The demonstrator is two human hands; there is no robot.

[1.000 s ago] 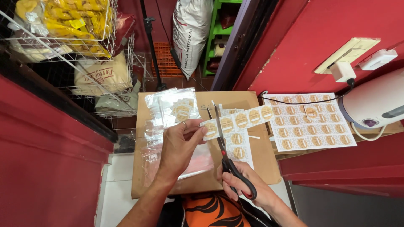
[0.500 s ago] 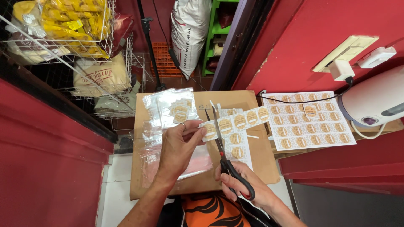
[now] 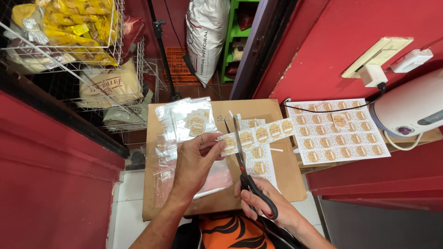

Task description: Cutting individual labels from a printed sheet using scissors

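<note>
Scissors with black handles and long steel blades point(image 3: 244, 157) had shifted only a little over the last second: their handle end had crept slightly nearer the person's body, while the blades stayed spread around the paper strip of round tan stickers point(image 3: 258, 135). The right hand point(image 3: 272, 205) was curled closed through the handle loops, gripping the scissors at the near edge of the flat brown cardboard sheet point(image 3: 258, 110). The left hand point(image 3: 196, 161) was pinched shut on the strip's left end, thumb and fingers folded over it, holding it level above the cardboard. Since the strip looked whole on both sides of the blades, the cut appeared not yet made, the work paused at lining up. Clear plastic bags point(image 3: 184, 120) lay just left of the strip, and a larger white sheet of the same stickers point(image 3: 339, 133) lay to the right.
</note>
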